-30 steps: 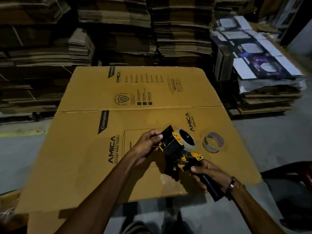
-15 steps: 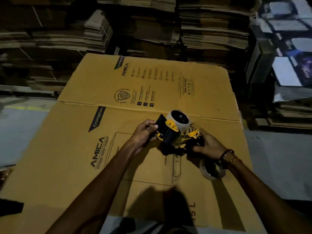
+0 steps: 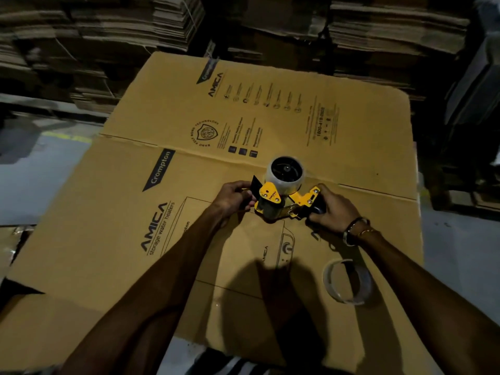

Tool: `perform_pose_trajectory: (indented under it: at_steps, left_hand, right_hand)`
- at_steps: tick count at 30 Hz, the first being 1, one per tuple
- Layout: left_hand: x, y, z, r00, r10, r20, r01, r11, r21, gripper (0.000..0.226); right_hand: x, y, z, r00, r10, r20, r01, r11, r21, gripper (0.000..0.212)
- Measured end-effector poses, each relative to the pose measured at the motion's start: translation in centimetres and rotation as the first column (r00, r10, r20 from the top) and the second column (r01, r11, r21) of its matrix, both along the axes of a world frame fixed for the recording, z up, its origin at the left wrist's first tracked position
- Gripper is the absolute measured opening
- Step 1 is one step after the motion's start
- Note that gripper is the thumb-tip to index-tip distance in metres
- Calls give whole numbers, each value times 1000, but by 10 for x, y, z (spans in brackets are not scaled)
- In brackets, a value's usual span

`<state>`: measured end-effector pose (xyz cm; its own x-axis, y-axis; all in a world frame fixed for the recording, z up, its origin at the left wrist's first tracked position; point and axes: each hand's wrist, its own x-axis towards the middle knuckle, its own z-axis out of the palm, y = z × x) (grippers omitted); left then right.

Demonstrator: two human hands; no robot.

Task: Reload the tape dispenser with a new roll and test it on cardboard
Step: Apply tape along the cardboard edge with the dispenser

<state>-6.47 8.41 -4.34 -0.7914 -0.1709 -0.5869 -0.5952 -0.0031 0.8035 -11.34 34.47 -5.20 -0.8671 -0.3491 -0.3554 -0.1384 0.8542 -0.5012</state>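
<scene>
A yellow and black tape dispenser (image 3: 281, 200) sits low over a large flattened cardboard sheet (image 3: 130, 239), near its fold line. A full whitish tape roll (image 3: 285, 175) is mounted on its hub. My right hand (image 3: 334, 208) grips the black handle. My left hand (image 3: 234, 197) holds the front end by the black flap, fingers curled around it. An empty cardboard tape core (image 3: 347, 281) lies on the sheet under my right forearm.
Tall stacks of flattened cartons (image 3: 135, 36) fill the back. Darker printed boxes (image 3: 476, 90) stand at the right. Grey floor (image 3: 32, 171) shows left and right of the sheet. More cardboard lies at the lower left.
Both hands have carried the dispenser away from me, from mid-sheet to the fold line, and lowered it toward the cardboard. The empty core now lies nearer me than the dispenser.
</scene>
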Motion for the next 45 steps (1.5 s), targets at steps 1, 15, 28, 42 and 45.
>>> perform_pose_trajectory:
  at_steps: [1,15,28,42,45]
  left_hand:
    - [0,0,-2,1000,3,1,-2,1000,-10,32]
    - [13,5,-12,994,109,-16,-110,970,-218,13]
    - [111,-39,-16,993,-85,-78,60,958,-280,13]
    - [237,-46,-44,545,-838,-13,418,285,-862,46]
    - [248,-53,-47,460,-886,56,409,156,-899,55]
  right_hand:
    - [-1,1,-1,1000,11,-18,-10,1000,5,69]
    - [13,-4,-5,975,91,-204,-57,985,165,58]
    - [90,-8,10,867,-131,-482,162,987,23,40]
    - [281,-74,-18,937,-240,-254,213,968,-128,20]
    - [315,-80,-24,948,-263,-182,247,963,-108,21]
